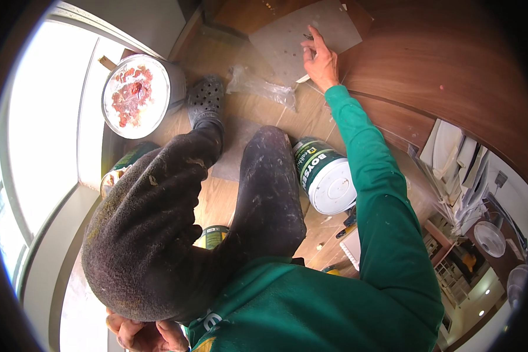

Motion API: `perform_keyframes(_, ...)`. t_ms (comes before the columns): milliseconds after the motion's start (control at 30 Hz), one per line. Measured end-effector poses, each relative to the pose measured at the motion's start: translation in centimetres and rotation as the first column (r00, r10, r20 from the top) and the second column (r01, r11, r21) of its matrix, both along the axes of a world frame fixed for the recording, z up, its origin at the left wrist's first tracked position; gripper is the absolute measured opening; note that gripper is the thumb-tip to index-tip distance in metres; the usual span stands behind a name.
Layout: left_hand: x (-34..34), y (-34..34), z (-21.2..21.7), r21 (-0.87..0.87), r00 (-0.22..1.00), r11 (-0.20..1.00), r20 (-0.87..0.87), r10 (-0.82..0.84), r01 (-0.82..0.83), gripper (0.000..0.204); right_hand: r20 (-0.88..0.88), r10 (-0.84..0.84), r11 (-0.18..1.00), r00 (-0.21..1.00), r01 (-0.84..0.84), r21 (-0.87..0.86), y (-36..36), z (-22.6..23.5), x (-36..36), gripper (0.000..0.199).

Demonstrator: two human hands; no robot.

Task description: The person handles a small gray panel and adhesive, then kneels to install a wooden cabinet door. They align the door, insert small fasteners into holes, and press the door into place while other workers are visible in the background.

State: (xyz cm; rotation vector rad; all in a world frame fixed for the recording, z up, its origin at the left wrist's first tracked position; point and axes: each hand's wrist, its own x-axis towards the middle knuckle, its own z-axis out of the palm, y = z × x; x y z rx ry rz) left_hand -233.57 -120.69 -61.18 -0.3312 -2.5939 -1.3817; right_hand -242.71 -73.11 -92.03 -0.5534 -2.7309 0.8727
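My right hand reaches forward over a grey sheet on the floor, at the foot of a brown wooden panel. Its index finger is stretched out and apart from the others. Small dark bits lie by the fingertips; I cannot make out what they are. At the lower left, my left hand shows below my bent leg, its fingers curled. My thigh and the picture's edge hide part of it, and whatever it may hold is not visible. A crumpled clear plastic bag lies near my right forearm.
A pail with a red-smeared white lid stands at the left beside my shoe. A green-and-white paint pail lies under my right arm. More cans sit near my legs. The wooden panel runs along the right.
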Motion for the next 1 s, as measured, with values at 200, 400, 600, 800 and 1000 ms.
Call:
perform_keyframes(200, -0.6, 1.5, 0.3, 0.010, 1.000, 1.000, -0.008, -0.018, 0.018, 0.021, -0.122, -0.102, 0.993, 0.987, 0.095, -0.063, 0.1, 1.4, -0.5, 0.053)
perform_keyframes(400, -8.0, 0.7, -1.2, 0.773, 0.902, 0.606, 0.110, -0.418, 0.187, 0.024, -0.183, -0.244, 0.968, 0.952, 0.227, -0.109, 0.3, 3.0, 0.3, 0.049)
perform_keyframes(600, -20.1, 12.6, -2.2, 0.408, 0.711, 0.902, 0.593, -0.378, 0.140, 0.021, -0.123, -0.333, 0.936, 0.935, 0.311, -0.167, 0.2, 5.1, 2.0, 0.047)
perform_keyframes(800, -27.6, 25.4, -16.6, -0.016, 0.359, 0.447, 0.620, -0.698, 0.895, 0.025, -0.004, -0.368, 0.913, 0.930, 0.361, -0.188, 0.7, 3.7, 2.8, 0.050)
perform_keyframes(1000, -31.1, 31.9, -27.6, -0.589, 0.447, 0.065, 0.532, -0.719, 0.805, 0.020, 0.141, -0.374, 0.879, 0.917, 0.399, -0.261, 0.7, 2.9, 3.4, 0.051)
